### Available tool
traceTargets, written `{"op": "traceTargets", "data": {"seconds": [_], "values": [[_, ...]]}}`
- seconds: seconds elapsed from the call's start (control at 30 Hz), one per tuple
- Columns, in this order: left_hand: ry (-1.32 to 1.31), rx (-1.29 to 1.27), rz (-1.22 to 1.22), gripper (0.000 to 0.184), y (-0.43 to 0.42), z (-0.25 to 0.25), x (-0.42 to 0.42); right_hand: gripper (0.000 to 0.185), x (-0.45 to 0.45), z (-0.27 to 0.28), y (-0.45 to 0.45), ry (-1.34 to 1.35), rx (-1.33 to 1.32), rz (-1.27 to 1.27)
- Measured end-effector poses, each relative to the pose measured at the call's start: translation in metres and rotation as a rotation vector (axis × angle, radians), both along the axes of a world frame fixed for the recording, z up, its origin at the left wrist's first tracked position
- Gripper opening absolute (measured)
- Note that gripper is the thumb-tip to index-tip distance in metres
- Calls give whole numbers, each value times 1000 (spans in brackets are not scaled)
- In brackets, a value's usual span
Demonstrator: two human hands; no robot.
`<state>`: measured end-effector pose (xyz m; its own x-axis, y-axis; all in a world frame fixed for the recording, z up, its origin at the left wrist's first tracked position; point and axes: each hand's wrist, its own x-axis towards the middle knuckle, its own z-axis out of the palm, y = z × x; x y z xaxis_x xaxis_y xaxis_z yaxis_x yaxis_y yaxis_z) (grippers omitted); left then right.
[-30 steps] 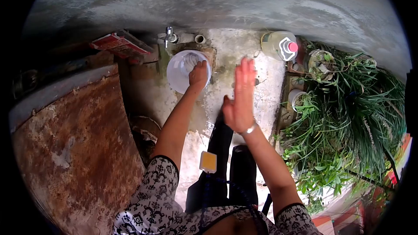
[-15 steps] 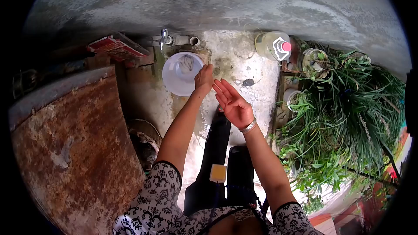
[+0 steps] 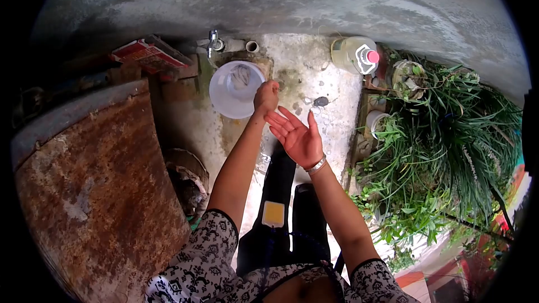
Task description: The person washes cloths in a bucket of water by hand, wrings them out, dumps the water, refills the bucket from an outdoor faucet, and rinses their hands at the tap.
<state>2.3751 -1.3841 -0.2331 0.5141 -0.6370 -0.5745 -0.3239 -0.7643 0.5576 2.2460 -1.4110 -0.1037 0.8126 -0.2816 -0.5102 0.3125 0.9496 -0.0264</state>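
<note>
My left hand (image 3: 266, 96) is closed in a fist beside the right rim of a white plastic bucket (image 3: 222, 92). Whether anything lies inside that fist is hidden, and I cannot tell if it touches the rim. A pale, cloth-like thing (image 3: 240, 77) shows inside the bucket. Palm up, my right hand (image 3: 303, 143) holds nothing; its fingers are stretched, with the thumb apart. Its fingertips reach the left wrist, and a metal-coloured band (image 3: 318, 165) circles the right wrist.
A metal tap (image 3: 213, 42) juts from the wall above the bucket, near a short pipe end (image 3: 252, 47). At right stand a large jug with a pink cap (image 3: 371, 56) and dense plants (image 3: 449, 129). A rusty sheet (image 3: 101, 202) fills the left.
My right hand has shifted left and down to the left wrist, its thumb spreading wider. My left fist stays beside the bucket. The yellow square hanging at my front has swung slightly.
</note>
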Motion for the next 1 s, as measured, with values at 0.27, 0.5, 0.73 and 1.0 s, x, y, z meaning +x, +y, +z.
{"op": "traceTargets", "data": {"seconds": [0.27, 0.5, 0.73, 1.0], "values": [[-123, -87, 8, 12, 3, 18, -1, 54, -1, 2, 2, 43, -113, 54], [-178, -105, -19, 14, -2, 26, -13, 25, 9, -1, 19, 550, -1149, 318], [-106, 55, -92, 14, -4, 28, -26, 15, 10, -10, 28, 672, -1243, 240], [143, 3, 43, 9, 28, -4, -29, 3, -2, -44, 35, 765, -802, 5]]}}
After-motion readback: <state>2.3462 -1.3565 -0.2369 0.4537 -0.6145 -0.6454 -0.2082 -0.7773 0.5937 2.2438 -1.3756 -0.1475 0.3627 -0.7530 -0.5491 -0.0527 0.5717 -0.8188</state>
